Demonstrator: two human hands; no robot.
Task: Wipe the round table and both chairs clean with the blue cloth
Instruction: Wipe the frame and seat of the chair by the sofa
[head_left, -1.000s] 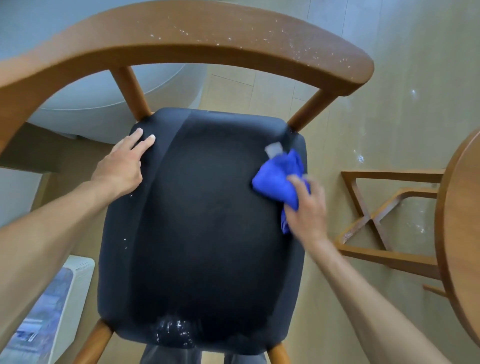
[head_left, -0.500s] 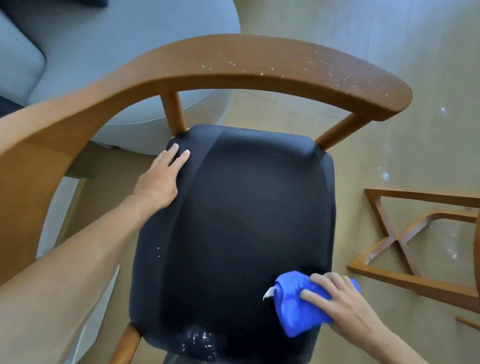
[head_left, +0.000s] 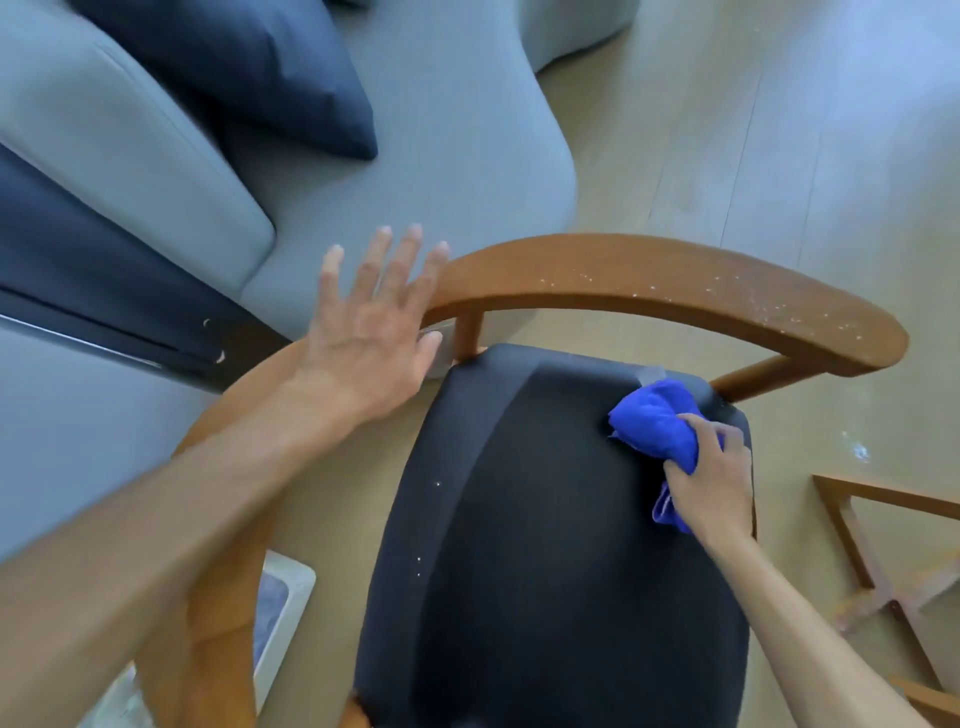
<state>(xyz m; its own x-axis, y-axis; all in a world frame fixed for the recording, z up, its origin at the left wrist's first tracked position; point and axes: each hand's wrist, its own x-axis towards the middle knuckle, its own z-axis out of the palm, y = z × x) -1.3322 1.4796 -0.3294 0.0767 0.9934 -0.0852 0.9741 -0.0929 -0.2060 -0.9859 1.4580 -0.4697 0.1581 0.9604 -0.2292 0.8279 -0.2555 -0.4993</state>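
**Cloth at the far right corner of the seat**

The right hand (head_left: 714, 486) clutches the bunched blue cloth (head_left: 657, 423) and presses it on the dark seat (head_left: 545, 519), at the far right corner. The left hand (head_left: 371, 332) is flat, fingers spread, gripping nothing, by the wooden backrest (head_left: 649, 286), which carries white specks. A grey sofa (head_left: 441, 130) stands beyond.

A pale wood-plank floor (head_left: 779, 156) carries everything here. On it stands a chair (head_left: 675, 291) with a curved wooden back rail speckled with white crumbs and a dark padded seat (head_left: 545, 545). A grey sofa (head_left: 441, 156) rests on the floor beyond the chair. A crossed wooden table base (head_left: 878, 582) sits at the right, white specks scattered near it.
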